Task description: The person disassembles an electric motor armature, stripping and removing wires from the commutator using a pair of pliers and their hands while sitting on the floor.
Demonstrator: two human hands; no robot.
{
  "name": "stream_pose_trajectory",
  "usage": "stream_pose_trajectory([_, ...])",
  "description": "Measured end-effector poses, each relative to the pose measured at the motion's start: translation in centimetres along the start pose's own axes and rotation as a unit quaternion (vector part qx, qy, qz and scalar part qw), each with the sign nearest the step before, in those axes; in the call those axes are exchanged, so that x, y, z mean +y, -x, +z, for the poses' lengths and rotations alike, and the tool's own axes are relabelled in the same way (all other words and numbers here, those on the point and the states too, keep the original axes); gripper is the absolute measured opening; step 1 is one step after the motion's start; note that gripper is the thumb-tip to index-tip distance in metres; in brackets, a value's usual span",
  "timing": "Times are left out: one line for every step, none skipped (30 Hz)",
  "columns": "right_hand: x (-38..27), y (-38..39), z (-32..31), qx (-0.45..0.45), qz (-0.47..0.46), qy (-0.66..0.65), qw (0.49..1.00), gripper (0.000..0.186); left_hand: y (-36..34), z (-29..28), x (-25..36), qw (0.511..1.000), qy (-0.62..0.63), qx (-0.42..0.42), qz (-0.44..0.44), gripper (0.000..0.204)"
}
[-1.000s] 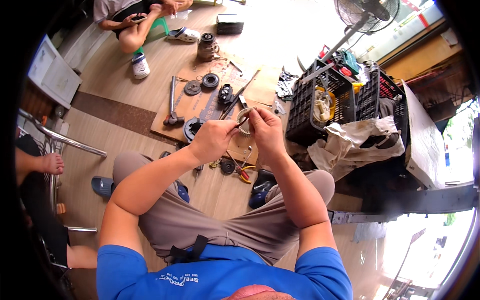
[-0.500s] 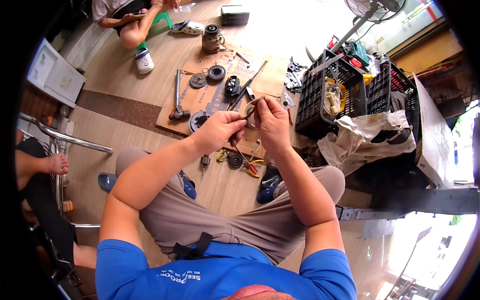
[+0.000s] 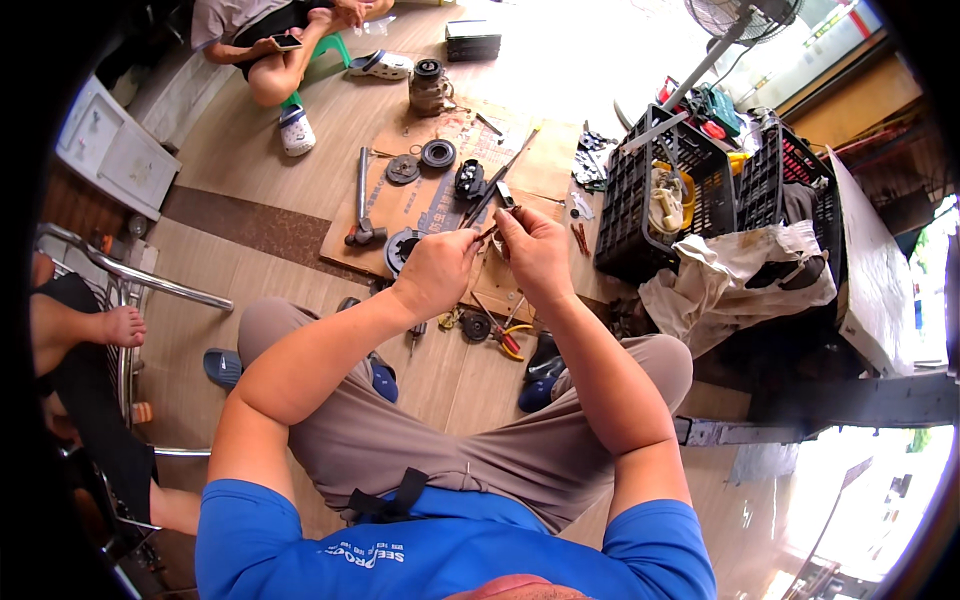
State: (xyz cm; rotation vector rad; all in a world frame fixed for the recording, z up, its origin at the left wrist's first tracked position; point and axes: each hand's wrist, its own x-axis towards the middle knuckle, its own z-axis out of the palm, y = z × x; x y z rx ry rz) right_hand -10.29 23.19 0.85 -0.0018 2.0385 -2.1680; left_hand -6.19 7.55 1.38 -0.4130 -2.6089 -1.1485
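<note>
My left hand (image 3: 438, 268) and my right hand (image 3: 536, 256) are close together over a cardboard sheet (image 3: 345, 240). Both pinch a small curved part (image 3: 489, 233), largely hidden behind my fingers. Just left of my left hand lies a round grey metal disc (image 3: 398, 252), with a hammer (image 3: 363, 190) beyond it. Farther out are a black ring (image 3: 438, 153), a flat round part (image 3: 403, 169) and a black housing piece (image 3: 469, 180). Between my feet rest red-and-yellow pliers (image 3: 513, 343) and a dark round part (image 3: 477, 325).
A bulky cylindrical machine part (image 3: 429, 92) stands at the cardboard's far edge. Black plastic crates (image 3: 622, 225) with a pale cloth (image 3: 735, 275) are on the right, below a fan (image 3: 745, 15). One person holding a phone (image 3: 286, 42) sits far left; another's bare foot (image 3: 122, 327) shows nearer.
My right fingers have come down and inward, and the curved ribbed part, plainer before, is now mostly covered. My left hand has turned slightly. The whole view has shifted a little.
</note>
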Motion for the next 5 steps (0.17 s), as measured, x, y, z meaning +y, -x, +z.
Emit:
stream_pose_trajectory([0.1, 0.0, -0.3, -0.02, 0.0, -0.011, 1.0, 0.02, -0.1, -0.4, 0.3, 0.99, 0.081, -0.085, -0.073, 0.017])
stream_pose_trajectory([-0.1, 0.1, -0.4, -0.042, -0.001, -0.023, 0.999, 0.02, -0.3, -1.0, 0.5, 0.962, 0.158, -0.166, -0.145, 0.018])
stream_pose_trajectory([-0.4, 0.2, -0.5, -0.041, -0.003, -0.022, 0.999, 0.02, -0.4, -1.2, -0.1, 0.963, 0.158, -0.166, -0.144, 0.018])
stream_pose_trajectory([-0.8, 0.5, -0.6, -0.066, 0.004, -0.072, 0.995, 0.018, -0.5, -1.5, -1.5, 0.879, 0.347, -0.245, -0.216, 0.021])
stream_pose_trajectory([-1.4, 0.9, -0.6, -0.092, 0.011, -0.122, 0.988, 0.017, -0.8, -2.1, -2.8, 0.748, 0.516, -0.311, -0.278, 0.025])
